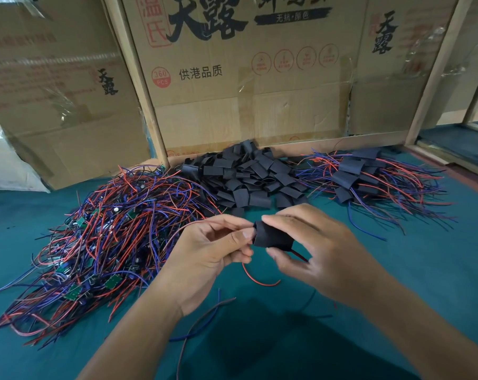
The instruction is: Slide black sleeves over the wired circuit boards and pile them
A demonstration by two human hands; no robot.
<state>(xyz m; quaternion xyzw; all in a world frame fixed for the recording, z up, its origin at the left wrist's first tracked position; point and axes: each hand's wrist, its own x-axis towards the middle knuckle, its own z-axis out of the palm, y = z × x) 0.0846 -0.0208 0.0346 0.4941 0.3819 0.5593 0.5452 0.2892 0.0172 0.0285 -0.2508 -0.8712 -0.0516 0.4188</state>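
Observation:
My right hand (314, 250) pinches a black sleeve (272, 236) between thumb and fingers above the green table. My left hand (207, 253) grips the left end of the piece going into the sleeve; the board itself is hidden. Red and blue wires (259, 281) trail from under the sleeve toward me. A big tangle of unsleeved wired boards (109, 237) lies at the left. A heap of loose black sleeves (249, 174) sits at the back centre. Sleeved boards (369, 179) are piled at the back right.
Cardboard boxes (232, 78) with wooden framing stand upright along the back of the green table (438, 270). A wooden rail (435, 78) rises at the right. Loose blue and dark wires (205, 319) lie between my forearms.

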